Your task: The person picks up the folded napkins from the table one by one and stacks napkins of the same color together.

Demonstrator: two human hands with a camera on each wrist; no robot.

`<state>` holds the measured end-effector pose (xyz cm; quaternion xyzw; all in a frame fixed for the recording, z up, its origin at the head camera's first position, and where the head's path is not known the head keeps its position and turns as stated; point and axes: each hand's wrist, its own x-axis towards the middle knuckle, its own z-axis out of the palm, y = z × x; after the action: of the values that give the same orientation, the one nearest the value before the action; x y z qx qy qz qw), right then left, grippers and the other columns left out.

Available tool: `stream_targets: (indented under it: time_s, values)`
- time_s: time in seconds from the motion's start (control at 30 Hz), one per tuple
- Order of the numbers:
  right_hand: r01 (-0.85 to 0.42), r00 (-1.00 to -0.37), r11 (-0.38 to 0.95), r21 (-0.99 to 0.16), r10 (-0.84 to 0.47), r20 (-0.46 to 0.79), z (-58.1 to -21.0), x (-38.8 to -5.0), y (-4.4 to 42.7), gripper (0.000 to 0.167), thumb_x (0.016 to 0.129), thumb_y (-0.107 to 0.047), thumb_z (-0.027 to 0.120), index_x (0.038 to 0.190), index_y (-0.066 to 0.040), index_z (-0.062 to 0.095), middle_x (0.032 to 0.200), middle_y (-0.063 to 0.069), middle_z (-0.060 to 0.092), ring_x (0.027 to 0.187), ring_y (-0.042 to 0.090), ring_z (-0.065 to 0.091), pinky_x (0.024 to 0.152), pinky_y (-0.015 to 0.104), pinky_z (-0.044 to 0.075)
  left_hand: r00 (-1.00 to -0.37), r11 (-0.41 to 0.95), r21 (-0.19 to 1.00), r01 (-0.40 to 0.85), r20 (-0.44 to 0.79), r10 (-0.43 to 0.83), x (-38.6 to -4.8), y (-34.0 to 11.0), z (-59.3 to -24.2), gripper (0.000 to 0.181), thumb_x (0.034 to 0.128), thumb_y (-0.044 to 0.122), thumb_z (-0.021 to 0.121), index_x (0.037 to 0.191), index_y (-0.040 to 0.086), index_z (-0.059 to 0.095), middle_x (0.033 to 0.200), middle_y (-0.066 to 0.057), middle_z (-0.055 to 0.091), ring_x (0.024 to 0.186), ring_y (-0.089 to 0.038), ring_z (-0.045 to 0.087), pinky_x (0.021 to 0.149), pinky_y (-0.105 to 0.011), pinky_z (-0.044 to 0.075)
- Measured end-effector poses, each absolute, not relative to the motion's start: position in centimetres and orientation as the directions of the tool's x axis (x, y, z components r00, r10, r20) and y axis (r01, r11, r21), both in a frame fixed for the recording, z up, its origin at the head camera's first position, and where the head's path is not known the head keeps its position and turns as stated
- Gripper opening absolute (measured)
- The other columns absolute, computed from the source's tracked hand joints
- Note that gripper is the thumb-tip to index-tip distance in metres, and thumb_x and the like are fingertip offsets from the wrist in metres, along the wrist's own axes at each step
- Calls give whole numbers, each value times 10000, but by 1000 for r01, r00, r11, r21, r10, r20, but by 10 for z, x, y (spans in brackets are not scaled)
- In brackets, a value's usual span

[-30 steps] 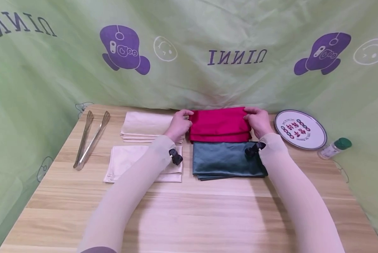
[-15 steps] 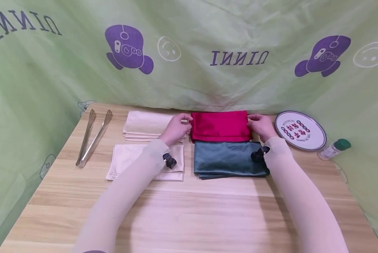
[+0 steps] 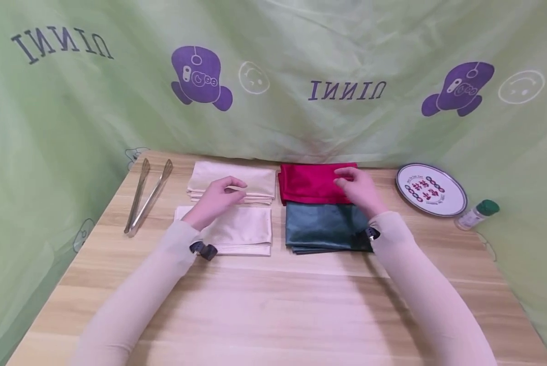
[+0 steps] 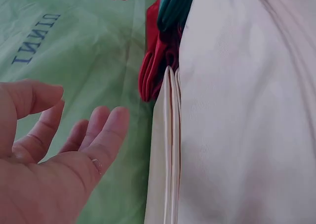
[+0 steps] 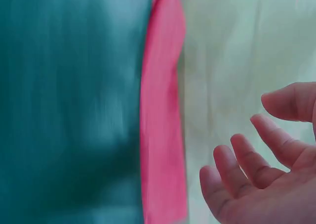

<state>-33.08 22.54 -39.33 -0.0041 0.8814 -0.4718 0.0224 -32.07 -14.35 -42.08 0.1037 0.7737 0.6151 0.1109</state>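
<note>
A folded red satin cloth (image 3: 307, 183) lies at the back of the table, its near edge against a folded dark green cloth (image 3: 324, 226). To their left lie two folded cream cloths, a back one (image 3: 255, 179) and a front one (image 3: 243, 229). My left hand (image 3: 216, 199) hovers over the cream cloths, fingers loosely bent, holding nothing; the left wrist view shows a gap between thumb and fingers. Above the right part of the red cloth is my right hand (image 3: 360, 189), its fingers relaxed and apart from the cloth in the right wrist view.
Metal tongs (image 3: 149, 198) lie at the table's left. At the right are a white plate (image 3: 431, 190) with a dark rim and red print, and a small green-capped bottle (image 3: 477, 214). A green curtain (image 3: 278, 122) hangs behind the wooden table (image 3: 273, 305).
Both hands have let go of the red cloth's sides. The left moved left and nearer over the cream cloths; the right moved slightly inward. The red cloth now lies flat.
</note>
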Motion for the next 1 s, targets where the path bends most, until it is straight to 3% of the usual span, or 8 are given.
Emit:
stream_targets:
  time_s: [0.17, 0.4, 0.6, 0.83, 1.0]
  values:
    - [-115, -979, 549, -828, -202, 2, -405, -306, 175, 336, 942, -180, 632, 1248, -38, 627, 1146, 97, 662, 938, 259, 608, 824, 409, 488, -963, 311, 950, 28, -57, 262, -296, -184, -419, 322, 949, 165, 634, 1209, -14, 573, 1140, -226, 621, 969, -396, 660, 903, -432, 509]
    - [-248, -913, 584, -773, -408, -15, -420, -272, 113, 343, 921, -173, 626, 1240, -49, 637, 1134, 72, 684, 916, 162, 647, 799, 357, 533, -987, 596, 800, 76, -25, 160, -261, -237, -418, 286, 960, 229, 622, 1169, 36, 610, 1079, -152, 645, 887, -311, 637, 718, -377, 515]
    - [-350, -913, 778, -522, -407, 5, -426, -258, 84, 418, 901, -256, 613, 1261, -43, 615, 810, 59, 671, 822, 212, 644, 807, 407, 521, -993, 757, 654, 9, -83, 83, -246, -268, -428, 396, 970, 263, 577, 1247, -18, 546, 1240, -262, 595, 1110, -423, 581, 919, -542, 456]
    - [-385, -903, 880, -278, -421, -85, -438, -256, 61, 564, 903, -319, 583, 1376, -23, 502, 1146, 213, 651, 1088, 386, 582, 962, 482, 443, -991, 820, 572, 17, -101, 91, -241, -267, -439, 522, 949, 286, 591, 1313, -73, 483, 1260, -332, 561, 1190, -473, 516, 977, -572, 414]
    - [-396, -902, 888, -232, -424, -84, -439, -255, 48, 478, 902, -303, 590, 1304, -48, 554, 1096, 194, 649, 1052, 382, 561, 895, 480, 465, -991, 794, 608, 3, -105, 84, -239, -260, -440, 552, 939, 259, 617, 1352, -65, 448, 1250, -322, 561, 1180, -448, 521, 986, -563, 405]
